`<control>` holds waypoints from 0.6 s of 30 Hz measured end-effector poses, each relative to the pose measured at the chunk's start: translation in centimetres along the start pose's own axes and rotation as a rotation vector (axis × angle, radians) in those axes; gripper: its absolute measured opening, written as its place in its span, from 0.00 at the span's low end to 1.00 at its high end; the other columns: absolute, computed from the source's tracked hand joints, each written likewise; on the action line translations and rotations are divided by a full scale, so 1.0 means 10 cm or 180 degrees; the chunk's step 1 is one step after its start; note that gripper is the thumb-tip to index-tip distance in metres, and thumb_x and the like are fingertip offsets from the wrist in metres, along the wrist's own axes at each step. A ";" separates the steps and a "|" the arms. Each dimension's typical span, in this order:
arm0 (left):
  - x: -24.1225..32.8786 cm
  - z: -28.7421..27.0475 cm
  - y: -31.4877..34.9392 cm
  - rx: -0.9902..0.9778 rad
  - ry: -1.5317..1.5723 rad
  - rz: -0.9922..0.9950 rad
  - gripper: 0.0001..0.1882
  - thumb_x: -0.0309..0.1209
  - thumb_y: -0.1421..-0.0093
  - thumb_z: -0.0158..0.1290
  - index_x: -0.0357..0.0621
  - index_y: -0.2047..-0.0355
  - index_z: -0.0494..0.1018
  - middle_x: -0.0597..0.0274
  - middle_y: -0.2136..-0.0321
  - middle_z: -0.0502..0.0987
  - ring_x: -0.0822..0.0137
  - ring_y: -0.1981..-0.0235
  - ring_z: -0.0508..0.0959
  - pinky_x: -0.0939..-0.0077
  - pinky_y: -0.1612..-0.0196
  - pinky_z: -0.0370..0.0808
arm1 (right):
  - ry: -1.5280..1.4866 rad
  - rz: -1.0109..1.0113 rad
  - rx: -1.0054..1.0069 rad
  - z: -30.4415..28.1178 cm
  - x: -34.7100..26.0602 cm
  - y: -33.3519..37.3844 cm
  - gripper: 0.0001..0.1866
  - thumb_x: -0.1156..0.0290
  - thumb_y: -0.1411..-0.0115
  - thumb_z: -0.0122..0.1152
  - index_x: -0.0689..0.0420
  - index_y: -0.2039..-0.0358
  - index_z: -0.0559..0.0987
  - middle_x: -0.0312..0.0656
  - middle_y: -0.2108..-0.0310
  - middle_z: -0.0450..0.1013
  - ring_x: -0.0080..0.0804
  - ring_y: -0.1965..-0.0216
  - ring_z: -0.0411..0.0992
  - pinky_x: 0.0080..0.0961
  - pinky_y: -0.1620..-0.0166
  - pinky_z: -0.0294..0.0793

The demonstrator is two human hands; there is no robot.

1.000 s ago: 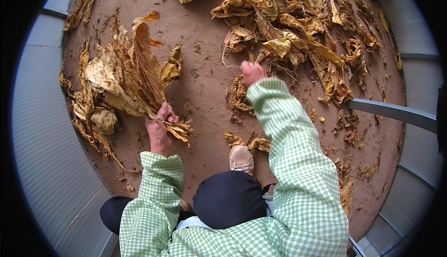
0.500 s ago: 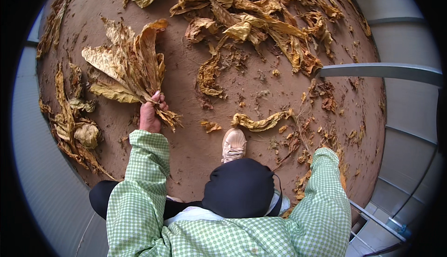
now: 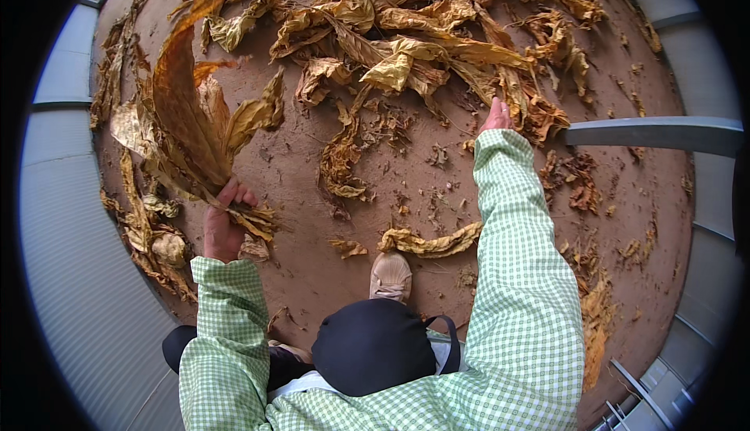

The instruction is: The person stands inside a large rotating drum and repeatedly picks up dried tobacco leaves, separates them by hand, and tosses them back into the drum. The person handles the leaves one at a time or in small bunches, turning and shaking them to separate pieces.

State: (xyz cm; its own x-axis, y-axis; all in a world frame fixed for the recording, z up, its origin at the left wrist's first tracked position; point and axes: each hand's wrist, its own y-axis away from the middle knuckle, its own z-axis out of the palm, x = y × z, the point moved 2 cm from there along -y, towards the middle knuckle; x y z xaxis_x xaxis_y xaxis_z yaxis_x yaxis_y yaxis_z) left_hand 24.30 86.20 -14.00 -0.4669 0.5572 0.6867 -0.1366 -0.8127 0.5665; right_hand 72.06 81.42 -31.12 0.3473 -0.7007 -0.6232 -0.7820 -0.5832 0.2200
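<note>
My left hand is closed around the stem ends of a bundle of dried, brown-yellow tobacco leaves. The broad blades fan upward from my fist, and short stems stick out below it. On the right, my right hand reaches forward with its fingers stretched out, at the near edge of a heap of dried tobacco leaves. Its fingertips are beside or touching the leaf stems there. No leaf shows plainly in its grip, and part of the hand is hidden by its angle.
A curled loose leaf lies ahead of my shoe. More leaves lie along the left edge of the brown ground. A grey metal bar juts in from the right, close to the heap. Leaf crumbs are scattered about.
My right arm has stretched forward, bringing the hand into view at the heap. My left hand has shifted slightly left and nearer, with the bundle turned more upright.
</note>
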 end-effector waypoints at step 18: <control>-0.48 0.77 -0.13 0.0217 -0.0666 -0.0019 0.08 0.28 0.44 0.54 0.40 0.72 0.65 0.64 0.79 0.67 0.71 0.78 0.68 0.78 0.73 0.68 | -0.2738 -0.0187 -0.1607 -0.82 -0.44 1.37 0.07 0.74 0.45 0.55 0.60 0.65 0.74 0.37 0.74 0.71 0.18 0.79 0.64 0.16 0.74 0.68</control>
State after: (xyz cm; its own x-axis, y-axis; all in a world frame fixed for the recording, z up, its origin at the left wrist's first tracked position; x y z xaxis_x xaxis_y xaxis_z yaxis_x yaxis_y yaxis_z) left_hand 33.49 85.91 -14.56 -0.2738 0.5910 0.7588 -0.0762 -0.7998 0.5954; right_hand 64.03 73.18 -19.20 -0.2707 -0.2457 -0.9308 -0.3947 -0.8535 0.3401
